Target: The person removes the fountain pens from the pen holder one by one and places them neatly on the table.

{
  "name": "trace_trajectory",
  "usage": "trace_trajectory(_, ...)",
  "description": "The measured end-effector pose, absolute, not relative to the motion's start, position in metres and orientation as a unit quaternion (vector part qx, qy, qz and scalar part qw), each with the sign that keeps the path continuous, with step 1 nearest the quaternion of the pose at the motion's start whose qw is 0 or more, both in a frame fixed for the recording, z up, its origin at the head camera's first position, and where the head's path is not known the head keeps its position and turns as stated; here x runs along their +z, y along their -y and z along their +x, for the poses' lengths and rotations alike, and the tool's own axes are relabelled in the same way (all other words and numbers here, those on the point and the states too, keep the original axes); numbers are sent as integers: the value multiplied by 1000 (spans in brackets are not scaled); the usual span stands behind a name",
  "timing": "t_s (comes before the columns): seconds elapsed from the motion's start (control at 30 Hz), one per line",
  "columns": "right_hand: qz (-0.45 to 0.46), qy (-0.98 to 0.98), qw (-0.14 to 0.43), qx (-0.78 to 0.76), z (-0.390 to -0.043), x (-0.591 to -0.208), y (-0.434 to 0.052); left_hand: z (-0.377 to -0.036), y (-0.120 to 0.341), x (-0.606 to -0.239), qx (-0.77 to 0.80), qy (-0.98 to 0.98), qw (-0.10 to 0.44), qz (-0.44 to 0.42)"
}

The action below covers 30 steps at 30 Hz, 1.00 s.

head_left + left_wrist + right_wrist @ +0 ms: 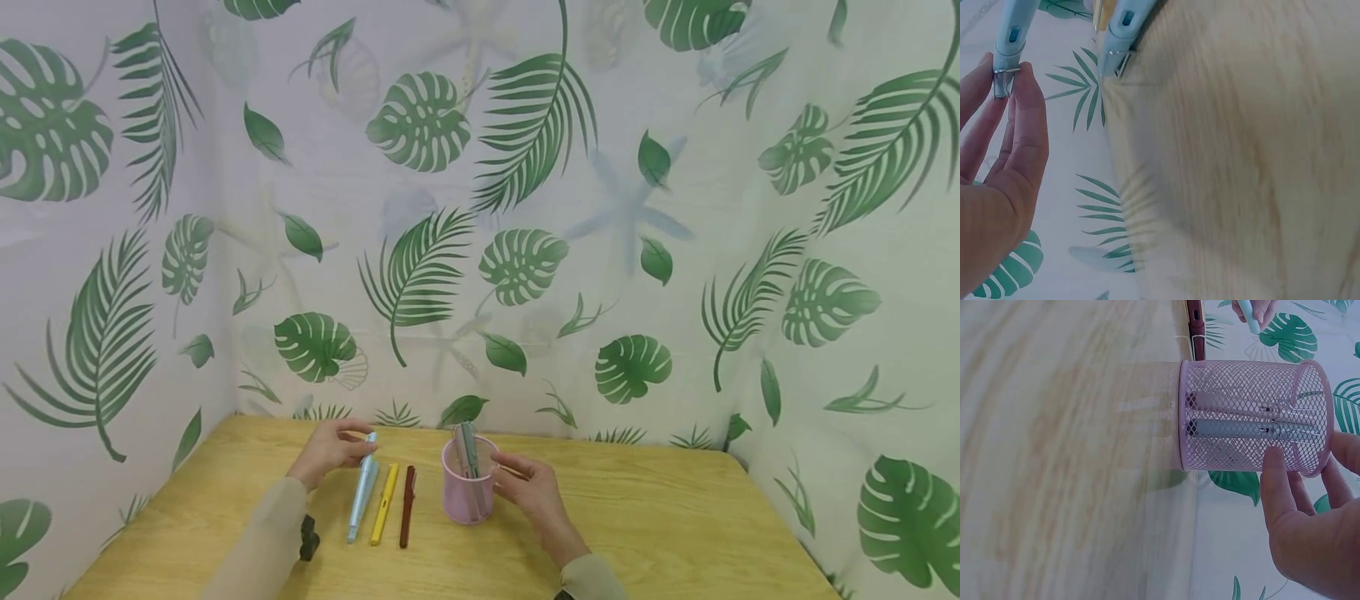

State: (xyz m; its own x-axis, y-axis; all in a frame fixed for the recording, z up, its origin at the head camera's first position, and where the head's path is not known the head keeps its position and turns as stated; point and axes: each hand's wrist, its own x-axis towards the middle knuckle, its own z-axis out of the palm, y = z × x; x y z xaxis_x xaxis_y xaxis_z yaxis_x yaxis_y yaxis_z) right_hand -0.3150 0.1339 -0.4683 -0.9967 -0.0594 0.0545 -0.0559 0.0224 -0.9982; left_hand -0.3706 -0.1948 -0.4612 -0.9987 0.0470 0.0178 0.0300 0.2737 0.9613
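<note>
On the table [675,533], the left hand [330,450] pinches a pale blue pen [363,492]; the right hand [532,492], grip loose, touches the pink mesh cup [467,500], its pens half hidden.

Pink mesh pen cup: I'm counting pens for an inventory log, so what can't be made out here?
- Pink mesh pen cup: head view too small to count its pens; right wrist view shows two grey pens, the far side screened by mesh and the right hand.
- Light blue pen: left wrist view's top edge cuts it off; left hand pinches its clip end.
</note>
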Motion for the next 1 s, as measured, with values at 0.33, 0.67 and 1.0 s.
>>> trace_trajectory(0.33, -37, -714, 8, -700, -314, -471, -135, -373, 208, -472, 597, -802, 9, 34)
trace_trajectory(0.67, -45, -708, 6, -705, -312, -471, -133, -373, 214, -482, 551, -834, 15, -4)
trace_trajectory(1.0, -41, -712, 3, -701, -316, -468, -133, -375, 214, -484, 510, -860, 31, -22)
